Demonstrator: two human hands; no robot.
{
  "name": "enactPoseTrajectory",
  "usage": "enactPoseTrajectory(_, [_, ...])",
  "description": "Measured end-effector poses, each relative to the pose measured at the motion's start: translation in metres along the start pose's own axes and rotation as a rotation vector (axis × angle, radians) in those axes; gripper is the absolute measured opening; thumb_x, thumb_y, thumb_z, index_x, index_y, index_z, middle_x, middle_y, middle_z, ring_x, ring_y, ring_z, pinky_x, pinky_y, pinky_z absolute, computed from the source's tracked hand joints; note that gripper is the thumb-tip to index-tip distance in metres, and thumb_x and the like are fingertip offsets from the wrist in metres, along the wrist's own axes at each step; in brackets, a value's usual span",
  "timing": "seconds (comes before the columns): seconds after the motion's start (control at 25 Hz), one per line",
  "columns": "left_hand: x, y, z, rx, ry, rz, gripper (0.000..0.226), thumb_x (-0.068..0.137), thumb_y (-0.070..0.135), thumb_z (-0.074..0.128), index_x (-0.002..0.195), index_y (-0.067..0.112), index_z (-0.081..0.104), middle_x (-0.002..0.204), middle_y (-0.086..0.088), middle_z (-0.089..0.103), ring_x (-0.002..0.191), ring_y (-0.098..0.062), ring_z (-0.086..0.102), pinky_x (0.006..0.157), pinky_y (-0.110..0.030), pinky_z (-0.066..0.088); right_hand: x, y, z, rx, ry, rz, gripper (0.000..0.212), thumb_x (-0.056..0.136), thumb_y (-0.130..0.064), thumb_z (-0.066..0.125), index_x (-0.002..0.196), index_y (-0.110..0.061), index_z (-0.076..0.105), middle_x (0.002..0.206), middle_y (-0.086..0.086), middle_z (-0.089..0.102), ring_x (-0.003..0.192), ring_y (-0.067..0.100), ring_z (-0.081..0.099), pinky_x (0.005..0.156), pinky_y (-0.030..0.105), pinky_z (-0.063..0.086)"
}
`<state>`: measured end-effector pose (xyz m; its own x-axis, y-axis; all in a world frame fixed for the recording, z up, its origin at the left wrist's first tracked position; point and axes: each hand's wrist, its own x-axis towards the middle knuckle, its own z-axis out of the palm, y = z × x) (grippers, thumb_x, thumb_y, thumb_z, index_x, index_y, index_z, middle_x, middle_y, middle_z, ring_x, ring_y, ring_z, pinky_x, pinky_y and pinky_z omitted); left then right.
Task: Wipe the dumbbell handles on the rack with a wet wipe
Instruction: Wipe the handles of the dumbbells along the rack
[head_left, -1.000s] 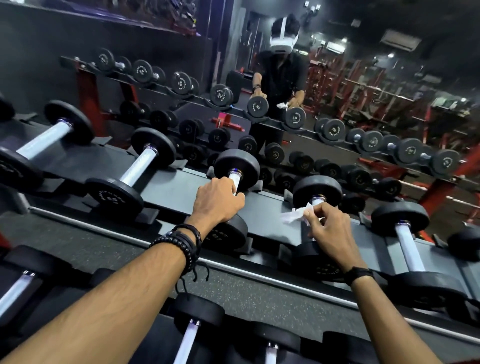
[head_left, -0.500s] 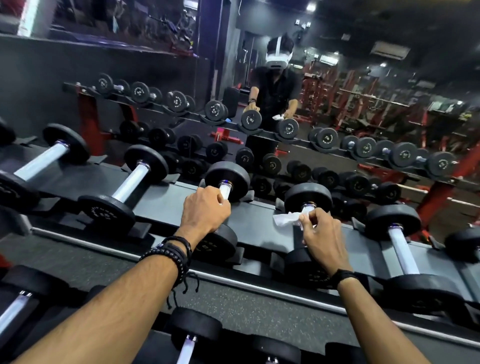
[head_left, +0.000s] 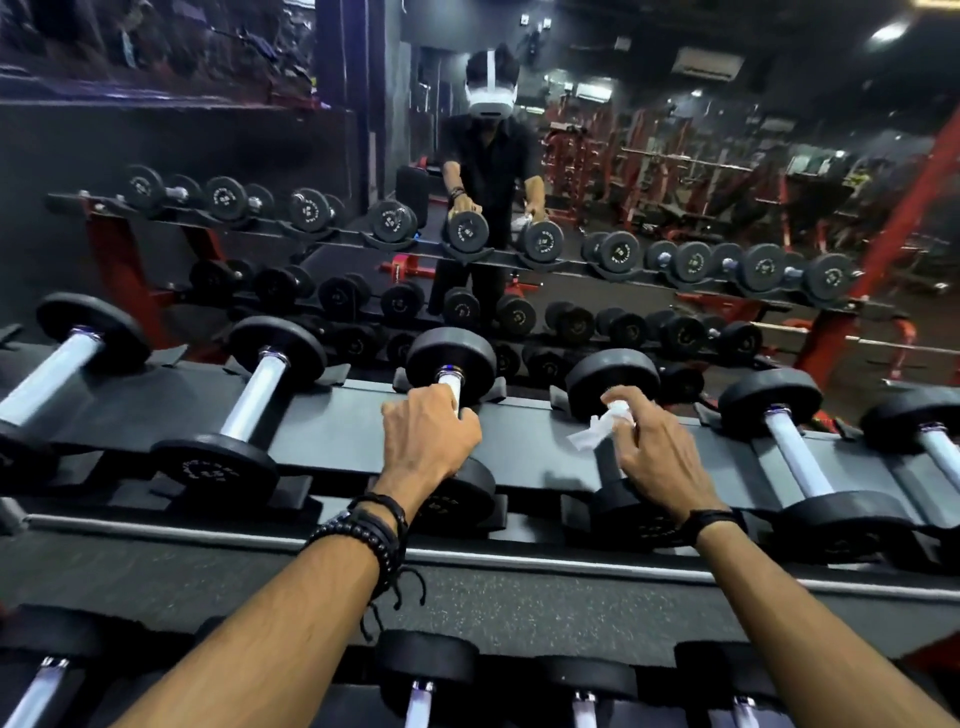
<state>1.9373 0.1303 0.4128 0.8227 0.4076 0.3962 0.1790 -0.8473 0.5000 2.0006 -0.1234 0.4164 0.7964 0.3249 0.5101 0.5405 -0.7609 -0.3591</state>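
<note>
Dumbbell handles are listed on the upper shelf of the rack (head_left: 519, 457), each lying front to back in its own cradle. Two are in hand at the middle of the row.

Item one: the dumbbell (head_left: 451, 364) left of centre. Its handle is gripped by the left hand (head_left: 431, 436), fingers curled round the bar and closed on it; only a short white stretch of bar is seen beyond the knuckles. No wipe is held in this hand.

Item two: the next dumbbell (head_left: 613, 382) to the right. Its handle is almost wholly covered by the right hand (head_left: 652, 460), whose fingers are closed round the bar with the wet wipe (head_left: 597, 428) clamped between them and the metal. A crumpled tail of the wipe is left sticking out to the left, and a little more is seen at the far end of the grip.

Step in hand, as judged: wiping of item two, with item one held only as a brace.

Further handles (head_left: 792, 457) to the right, handles (head_left: 254, 395) to the left and a lower row (head_left: 418, 701) are noted; whether any has been cleaned cannot be told.

Next move, as judged: the wipe is to be drawn along or twisted round the bar to its ends, then carried to a neighbouring handle. A firm wrap is called for, and the loose tail should be gathered in.
</note>
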Motion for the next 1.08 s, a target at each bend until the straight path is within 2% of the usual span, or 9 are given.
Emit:
enactPoseTrajectory(0.12, [0.0, -0.004, 0.006, 0.002, -0.024, 0.046, 0.026, 0.086, 0.036, 0.05, 0.092, 0.016, 0.064, 0.091, -0.004, 0.065, 0.083, -0.026, 0.061, 0.088, -0.042, 0.041, -0.001, -0.002, -0.001, -0.12, -0.032, -0.003, 0.027, 0.089, -0.012, 0.046, 0.107, -0.026, 0.062, 0.086, -0.005, 0.049, 0.085, 0.026, 0.056, 0.065, 0.032, 0.035])
enactPoseTrajectory(0.24, [0.003, -0.003, 0.004, -0.027, -0.037, 0.075, 0.028, 0.087, 0.039, 0.046, 0.091, 0.018, 0.063, 0.094, -0.003, 0.066, 0.088, -0.026, 0.062, 0.088, -0.044, 0.039, -0.005, -0.01, 0.005, -0.172, 0.032, 0.057, 0.024, 0.084, -0.003, 0.053, 0.097, -0.02, 0.065, 0.084, 0.001, 0.055, 0.081, 0.03, 0.059, 0.063, 0.038, 0.043])
enactPoseTrajectory(0.44, [-0.013, -0.025, -0.011, -0.043, -0.026, 0.303, 0.031, 0.091, 0.043, 0.04, 0.093, 0.019, 0.06, 0.095, -0.003, 0.064, 0.088, -0.026, 0.06, 0.094, -0.05, 0.037, 0.001, -0.06, 0.01, 0.167, 0.211, 0.128, 0.024, 0.082, -0.003, 0.054, 0.085, -0.02, 0.071, 0.086, 0.001, 0.073, 0.081, 0.017, 0.067, 0.073, 0.024, 0.048])
enactPoseTrajectory(0.56, [0.015, -0.067, -0.047, 0.256, -0.064, 0.391, 0.046, 0.09, 0.049, 0.028, 0.108, 0.019, 0.058, 0.105, -0.004, 0.063, 0.1, -0.027, 0.058, 0.1, -0.053, 0.033, 0.022, -0.113, 0.017, 0.426, -0.083, 0.064, 0.017, 0.086, -0.007, 0.063, 0.08, -0.02, 0.072, 0.075, 0.004, 0.072, 0.065, 0.003, 0.059, 0.063, 0.018, 0.046])
enactPoseTrajectory(0.64, [0.042, -0.111, -0.072, 0.448, -0.132, 0.328, 0.053, 0.085, 0.053, 0.027, 0.112, 0.019, 0.058, 0.114, -0.006, 0.062, 0.11, -0.028, 0.055, 0.1, -0.051, 0.033, 0.032, -0.126, 0.028, 0.434, -0.309, 0.029, 0.012, 0.083, -0.026, 0.07, 0.073, -0.021, 0.074, 0.069, 0.004, 0.07, 0.063, 0.006, 0.053, 0.06, 0.024, 0.042])
enactPoseTrajectory(0.72, [0.056, -0.157, -0.089, 0.538, -0.245, 0.257, 0.064, 0.08, 0.061, 0.027, 0.116, 0.02, 0.059, 0.122, -0.007, 0.059, 0.12, -0.03, 0.05, 0.099, -0.049, 0.033, 0.038, -0.123, 0.047, 0.426, -0.483, 0.076, 0.017, 0.082, -0.025, 0.073, 0.066, -0.021, 0.072, 0.059, -0.003, 0.065, 0.058, 0.007, 0.051, 0.058, 0.026, 0.04])
enactPoseTrajectory(0.8, [0.054, -0.182, -0.091, 0.534, -0.348, 0.229, 0.065, 0.079, 0.063, 0.034, 0.118, 0.02, 0.062, 0.128, -0.007, 0.056, 0.128, -0.03, 0.041, 0.101, -0.048, 0.034, 0.042, -0.117, 0.064, 0.428, -0.655, 0.241, 0.023, 0.086, -0.014, 0.07, 0.064, -0.019, 0.066, 0.049, -0.011, 0.055, 0.051, 0.005, 0.046, 0.053, 0.025, 0.041])
enactPoseTrajectory(0.92, [0.054, -0.175, -0.081, 0.483, -0.346, 0.211, 0.064, 0.074, 0.06, 0.041, 0.121, 0.023, 0.062, 0.127, -0.005, 0.054, 0.128, -0.028, 0.039, 0.098, -0.048, 0.034, 0.049, -0.125, 0.077, 0.282, -0.848, 0.449, 0.027, 0.086, -0.033, 0.07, 0.068, -0.018, 0.057, 0.051, -0.007, 0.047, 0.053, 0.009, 0.043, 0.044, 0.021, 0.045])
enactPoseTrajectory(1.08, [0.058, -0.18, -0.083, 0.368, -0.206, 0.167, 0.052, 0.078, 0.047, 0.056, 0.122, 0.02, 0.06, 0.128, -0.003, 0.05, 0.119, -0.028, 0.047, 0.092, -0.046, 0.041, 0.069, -0.144, 0.095, -0.064, -0.914, 0.251, 0.045, 0.075, -0.056, 0.073, 0.078, -0.015, 0.055, 0.062, -0.002, 0.051, 0.052, 0.011, 0.05, 0.042, 0.022, 0.045])
